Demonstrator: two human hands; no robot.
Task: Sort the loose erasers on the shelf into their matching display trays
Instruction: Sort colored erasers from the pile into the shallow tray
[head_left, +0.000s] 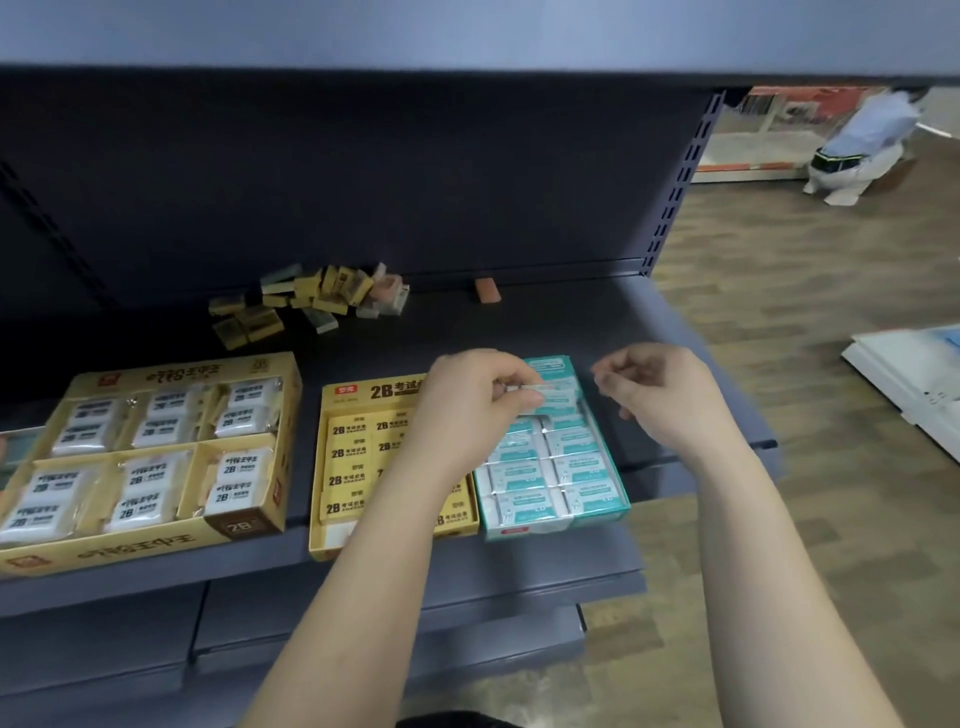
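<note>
Presently, the left hand (467, 400) is over the far end of the teal tray (553, 526), thumb and forefinger pinching one teal-and-white eraser (550, 397) by its left end, so that the eraser sits just above the rows already packed in that tray. The right hand (660, 400) hangs just right of the same tray, over the bare shelf (545, 317); its fingers are loosely curled and nothing is seen between them (the fingertips are blurred). The teal tray stands at the near right of the shelf, filled with matching teal-and-white erasers in two columns. Touching its left side is a yellow tray (363, 391) of yellow "2B" erasers, partly hidden by the left forearm. Further left, with a gap between, lies a larger yellow tray (156, 552), divided into compartments holding white wrapped erasers. The loose erasers (306, 301) remain in a heap at the far side of the shelf against the back panel, mostly yellow with a few pale and orange ones mixed in. One reddish-brown eraser (487, 290) lies alone to the right of the heap, apart from it. Beyond the shelf end, far right, a person (857, 140) bends over on the wooden floor, and white boards (904, 374) lie on the floor at the right edge.
</note>
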